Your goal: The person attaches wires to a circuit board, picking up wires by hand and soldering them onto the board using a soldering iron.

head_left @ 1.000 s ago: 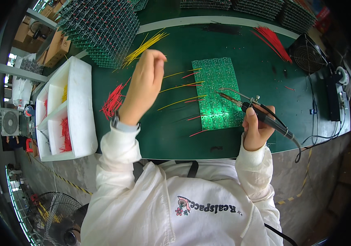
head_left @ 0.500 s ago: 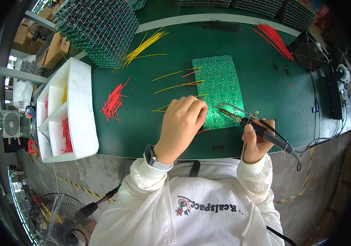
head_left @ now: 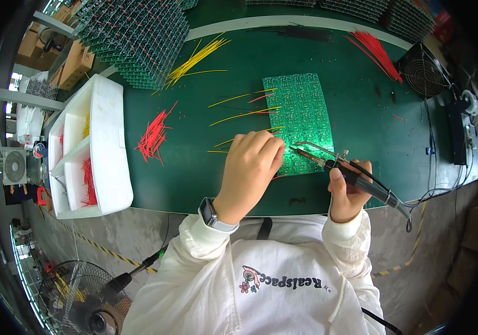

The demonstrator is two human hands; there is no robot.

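A green circuit-board panel (head_left: 300,106) lies on the bench in front of me. Along its left edge, yellow wires (head_left: 238,118) and short red wires (head_left: 260,98) stick out to the left. My left hand (head_left: 251,167) rests at the panel's lower left edge, fingers curled into a pinch; whatever is between the fingertips is hidden. In my right hand (head_left: 348,195) is a soldering iron (head_left: 356,180) with a thin curved feed tube clamped alongside. Its tip points left over the lower part of the panel, close to my left fingertips.
A white foam box (head_left: 117,145) with red and yellow wires in its compartments stands left. Loose red wires (head_left: 154,134), a yellow bundle (head_left: 194,61) and a red bundle (head_left: 376,56) lie about. Stacked boards (head_left: 132,39) rise behind; a black fan (head_left: 422,72) and cables sit right.
The soldering iron's tip has shifted slightly left, nearer my left fingertips. My left hand has moved slightly right. Both hands keep the same grip.
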